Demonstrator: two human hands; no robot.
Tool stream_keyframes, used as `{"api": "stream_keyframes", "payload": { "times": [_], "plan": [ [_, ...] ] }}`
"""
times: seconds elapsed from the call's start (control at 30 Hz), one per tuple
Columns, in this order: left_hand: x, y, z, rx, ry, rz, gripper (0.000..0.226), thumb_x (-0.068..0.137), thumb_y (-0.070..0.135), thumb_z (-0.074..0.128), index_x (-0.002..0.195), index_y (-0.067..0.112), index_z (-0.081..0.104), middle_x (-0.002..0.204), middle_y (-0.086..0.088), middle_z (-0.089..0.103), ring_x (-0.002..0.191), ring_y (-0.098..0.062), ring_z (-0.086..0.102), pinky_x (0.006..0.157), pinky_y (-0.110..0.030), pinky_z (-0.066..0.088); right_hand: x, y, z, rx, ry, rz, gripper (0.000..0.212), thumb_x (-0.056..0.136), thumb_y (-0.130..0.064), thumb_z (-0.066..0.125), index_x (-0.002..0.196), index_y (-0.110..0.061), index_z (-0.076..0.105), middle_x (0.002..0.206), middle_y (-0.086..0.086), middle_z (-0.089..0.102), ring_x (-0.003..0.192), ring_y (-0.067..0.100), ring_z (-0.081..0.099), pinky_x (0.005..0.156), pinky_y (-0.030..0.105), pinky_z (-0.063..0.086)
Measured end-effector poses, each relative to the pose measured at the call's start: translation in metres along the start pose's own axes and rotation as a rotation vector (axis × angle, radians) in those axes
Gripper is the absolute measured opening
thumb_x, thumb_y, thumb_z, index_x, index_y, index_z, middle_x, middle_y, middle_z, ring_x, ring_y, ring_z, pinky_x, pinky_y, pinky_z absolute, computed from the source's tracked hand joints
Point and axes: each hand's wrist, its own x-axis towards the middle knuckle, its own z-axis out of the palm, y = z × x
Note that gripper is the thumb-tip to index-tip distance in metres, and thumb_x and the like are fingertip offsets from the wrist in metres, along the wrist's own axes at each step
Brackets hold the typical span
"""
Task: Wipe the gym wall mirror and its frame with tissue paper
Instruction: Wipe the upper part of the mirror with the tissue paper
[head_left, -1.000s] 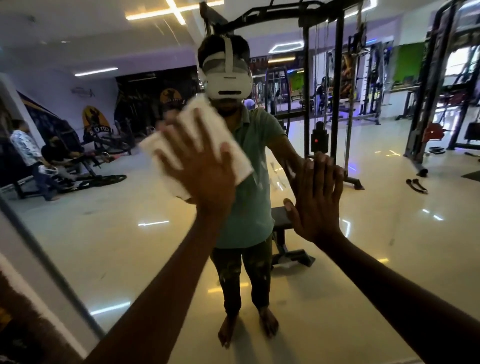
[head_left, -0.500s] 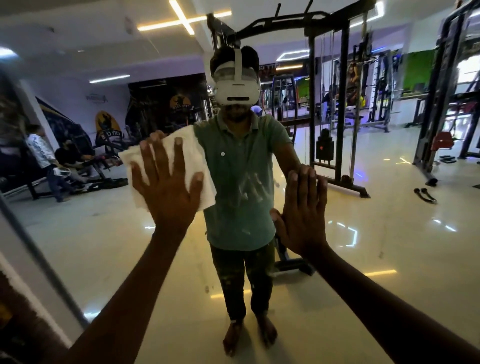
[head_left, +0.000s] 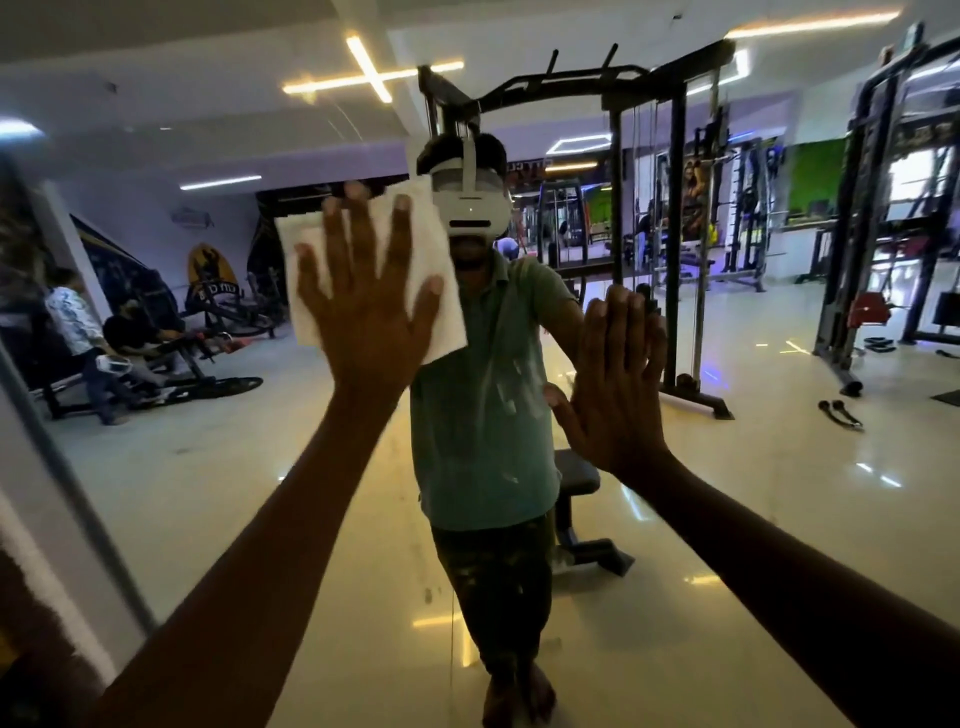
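Mid-wipe: left hand (head_left: 363, 317) flat, pressing tissue paper (head_left: 441, 291) on mirror (head_left: 779, 493) — right hand (head_left: 618, 395) flat, bracing; frame (head_left: 67, 467) seemingly outstanding.

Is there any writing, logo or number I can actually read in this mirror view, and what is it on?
No text reads cleanly; everything is reflected in the mirror, so it appears reversed.
Yellow wall emblem: letters below it, too blurred to read.
Dark banner behind the headset: orange letters, unreadable.
Poster on the right: a figure, no legible words.
Tissue paper: blank.
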Motion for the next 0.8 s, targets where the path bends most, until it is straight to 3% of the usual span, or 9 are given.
{"api": "stream_keyframes", "payload": {
  "times": [0.1, 0.2, 0.27, 0.37, 0.43, 0.5, 0.67, 0.77, 0.8],
  "plan": [
    [-0.003, -0.008, 0.0, 0.0, -0.004, -0.208, 0.071, 0.107, 0.064, 0.023, 0.165, 0.023, 0.012, 0.17, -0.018, 0.018, 0.157, -0.041, 0.016, 0.123, -0.066, 0.012, -0.003, -0.001, 0.004, -0.008, -0.007, -0.008, 0.101, 0.096, -0.066, 0.035, 0.159, 0.011, 0.02, 0.168, 0.036, 0.011, 0.159, 0.047, 0.002, 0.126, 0.067, 0.008],
    [0.01, 0.044, 0.005, -0.024, 0.025, -0.353, 0.072, 0.106, 0.064, 0.021, 0.165, 0.022, 0.016, 0.17, -0.019, 0.019, 0.156, -0.042, 0.017, 0.122, -0.068, 0.013, -0.002, -0.004, 0.008, -0.014, 0.001, 0.012, 0.102, 0.094, -0.066, 0.034, 0.158, 0.012, 0.022, 0.168, 0.035, 0.01, 0.158, 0.05, 0.006, 0.125, 0.069, 0.01],
    [0.018, 0.087, 0.011, -0.086, 0.036, -0.156, 0.071, 0.105, 0.062, 0.03, 0.164, 0.023, 0.022, 0.169, -0.019, 0.022, 0.155, -0.042, 0.02, 0.123, -0.067, 0.011, -0.003, -0.003, 0.009, -0.006, 0.0, 0.015, 0.1, 0.096, -0.065, 0.038, 0.159, 0.011, 0.021, 0.168, 0.034, 0.009, 0.158, 0.05, 0.007, 0.124, 0.07, 0.012],
    [0.026, 0.13, 0.012, -0.155, -0.003, 0.215, 0.069, 0.103, 0.06, 0.039, 0.162, 0.026, 0.029, 0.169, -0.017, 0.024, 0.156, -0.04, 0.019, 0.123, -0.063, 0.0, -0.005, 0.0, 0.009, -0.005, -0.02, 0.021, 0.105, 0.09, -0.059, 0.063, 0.16, 0.008, 0.021, 0.169, 0.033, 0.008, 0.159, 0.049, 0.006, 0.123, 0.07, 0.014],
    [0.031, 0.125, 0.009, -0.155, -0.007, 0.345, 0.068, 0.104, 0.059, 0.038, 0.162, 0.025, 0.03, 0.169, -0.017, 0.024, 0.156, -0.039, 0.018, 0.123, -0.06, -0.005, -0.005, 0.001, 0.008, 0.01, -0.01, 0.015, 0.107, 0.088, -0.058, 0.067, 0.16, 0.007, 0.022, 0.169, 0.032, 0.007, 0.159, 0.047, 0.005, 0.124, 0.069, 0.014],
    [0.033, 0.096, 0.005, -0.105, -0.033, 0.358, 0.068, 0.106, 0.061, 0.031, 0.164, 0.026, 0.024, 0.171, -0.015, 0.019, 0.158, -0.037, 0.014, 0.124, -0.059, -0.003, -0.005, 0.003, 0.007, 0.026, 0.019, -0.006, 0.105, 0.089, -0.057, 0.063, 0.159, 0.008, 0.021, 0.17, 0.03, 0.006, 0.159, 0.046, 0.005, 0.126, 0.067, 0.012],
    [0.017, 0.019, -0.005, 0.013, -0.02, -0.089, 0.074, 0.107, 0.066, 0.021, 0.166, 0.023, 0.011, 0.172, -0.016, 0.012, 0.158, -0.038, 0.01, 0.125, -0.061, 0.005, -0.006, 0.005, 0.011, 0.082, 0.012, 0.012, 0.109, 0.087, -0.058, 0.067, 0.159, 0.009, 0.021, 0.17, 0.028, 0.003, 0.159, 0.047, 0.006, 0.128, 0.062, 0.005],
    [0.017, 0.048, -0.001, 0.008, 0.011, -0.367, 0.076, 0.106, 0.067, 0.018, 0.165, 0.021, 0.016, 0.171, -0.018, 0.015, 0.158, -0.04, 0.013, 0.124, -0.064, 0.009, -0.007, 0.004, 0.011, 0.122, 0.012, 0.016, 0.106, 0.089, -0.056, 0.067, 0.159, 0.008, 0.022, 0.169, 0.03, 0.008, 0.159, 0.047, 0.006, 0.128, 0.061, 0.003],
    [0.019, 0.068, 0.001, 0.003, 0.013, -0.387, 0.076, 0.105, 0.068, 0.017, 0.165, 0.021, 0.016, 0.171, -0.018, 0.015, 0.157, -0.041, 0.013, 0.124, -0.065, 0.01, -0.007, 0.004, 0.009, 0.147, 0.012, 0.012, 0.104, 0.09, -0.056, 0.066, 0.159, 0.008, 0.021, 0.169, 0.03, 0.008, 0.159, 0.046, 0.004, 0.128, 0.062, 0.004]
  ]
}}
